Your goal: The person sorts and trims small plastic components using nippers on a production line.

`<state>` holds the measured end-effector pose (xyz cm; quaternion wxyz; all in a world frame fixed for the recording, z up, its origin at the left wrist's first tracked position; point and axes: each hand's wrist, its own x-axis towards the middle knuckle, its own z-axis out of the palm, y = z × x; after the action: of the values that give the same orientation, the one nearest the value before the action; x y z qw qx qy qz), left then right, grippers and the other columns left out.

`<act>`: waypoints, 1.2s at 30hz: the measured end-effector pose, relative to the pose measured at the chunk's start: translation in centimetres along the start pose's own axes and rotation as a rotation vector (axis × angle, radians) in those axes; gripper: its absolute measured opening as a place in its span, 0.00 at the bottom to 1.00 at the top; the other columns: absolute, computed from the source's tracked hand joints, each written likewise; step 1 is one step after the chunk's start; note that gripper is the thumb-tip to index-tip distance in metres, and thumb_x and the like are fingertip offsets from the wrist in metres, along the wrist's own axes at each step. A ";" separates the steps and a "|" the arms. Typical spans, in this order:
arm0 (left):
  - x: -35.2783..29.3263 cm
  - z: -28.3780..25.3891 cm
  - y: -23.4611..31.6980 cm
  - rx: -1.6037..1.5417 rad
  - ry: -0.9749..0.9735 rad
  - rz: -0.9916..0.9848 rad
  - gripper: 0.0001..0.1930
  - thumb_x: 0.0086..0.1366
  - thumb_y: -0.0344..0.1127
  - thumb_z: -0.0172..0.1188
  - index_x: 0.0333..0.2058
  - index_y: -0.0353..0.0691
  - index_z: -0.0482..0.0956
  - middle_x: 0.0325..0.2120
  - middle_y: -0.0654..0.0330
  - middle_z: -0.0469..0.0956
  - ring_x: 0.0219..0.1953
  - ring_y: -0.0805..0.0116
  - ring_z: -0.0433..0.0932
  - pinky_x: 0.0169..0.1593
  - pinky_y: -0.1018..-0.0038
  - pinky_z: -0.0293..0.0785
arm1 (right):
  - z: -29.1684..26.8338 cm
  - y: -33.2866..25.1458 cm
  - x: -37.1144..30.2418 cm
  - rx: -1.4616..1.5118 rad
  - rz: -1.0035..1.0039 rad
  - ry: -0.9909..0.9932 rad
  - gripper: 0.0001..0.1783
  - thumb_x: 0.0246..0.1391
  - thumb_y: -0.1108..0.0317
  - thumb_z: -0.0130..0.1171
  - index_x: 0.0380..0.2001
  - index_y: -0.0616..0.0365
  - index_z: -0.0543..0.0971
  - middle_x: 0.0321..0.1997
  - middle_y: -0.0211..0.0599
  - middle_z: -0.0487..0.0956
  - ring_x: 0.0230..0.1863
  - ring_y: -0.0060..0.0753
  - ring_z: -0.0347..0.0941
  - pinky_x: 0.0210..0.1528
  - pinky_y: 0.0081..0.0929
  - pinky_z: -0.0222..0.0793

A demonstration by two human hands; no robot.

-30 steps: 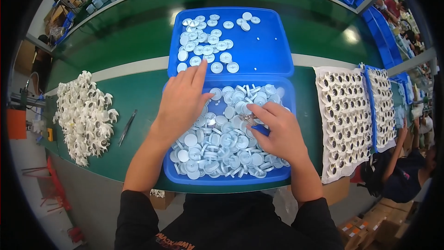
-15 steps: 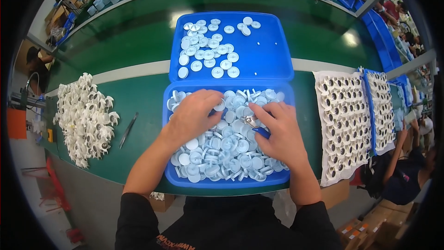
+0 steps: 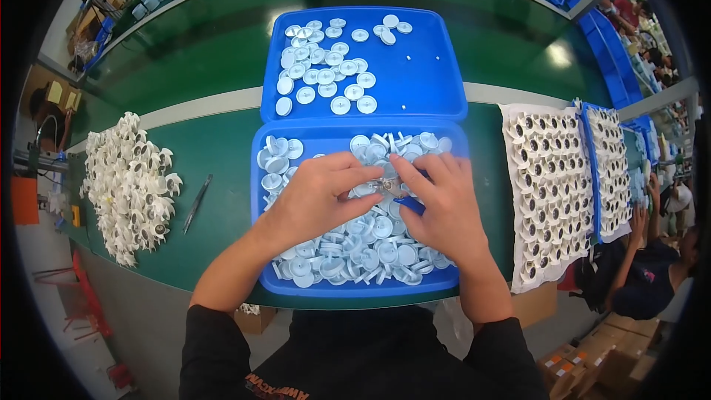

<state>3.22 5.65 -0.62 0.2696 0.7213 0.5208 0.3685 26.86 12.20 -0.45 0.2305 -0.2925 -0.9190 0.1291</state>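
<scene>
Above the near blue tray (image 3: 261,211), heaped with light-blue round caps (image 3: 368,258), my two hands meet. My right hand (image 3: 446,207) is closed round small nippers (image 3: 410,204) with a blue handle and metal jaws. My left hand (image 3: 320,194) is pinched right beside the jaws, with a light-blue cap (image 3: 361,190) between its fingers, mostly covered by them. Just beyond, a second blue tray (image 3: 433,92) holds scattered caps (image 3: 326,76), several of them stem side up, and a few tiny white bits.
Left on the green table (image 3: 215,244) lie tweezers (image 3: 198,204) and a pile of white finned parts (image 3: 126,185). To the right, similar parts stand in rows on a white sheet (image 3: 544,192). A green belt (image 3: 222,59) runs behind; co-workers are at the far edge and right.
My left hand has moved right and slightly nearer, bringing the cap to the nippers' jaws. The right hand has shifted slightly left. The whole view has shifted a little.
</scene>
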 end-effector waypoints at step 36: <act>0.6 -2.6 -0.5 0.349 0.038 -0.018 0.25 0.56 0.37 0.82 0.51 0.37 0.87 0.38 0.53 0.84 0.37 0.54 0.83 0.42 0.61 0.80 | 0.5 0.2 -0.1 0.137 0.000 -0.091 0.28 0.42 0.75 0.73 0.52 0.53 0.84 0.34 0.38 0.79 0.35 0.48 0.80 0.35 0.41 0.75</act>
<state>0.95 6.37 0.61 0.1339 0.7454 0.5883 0.2836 26.77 12.23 -1.00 0.2081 -0.2699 -0.9176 0.2046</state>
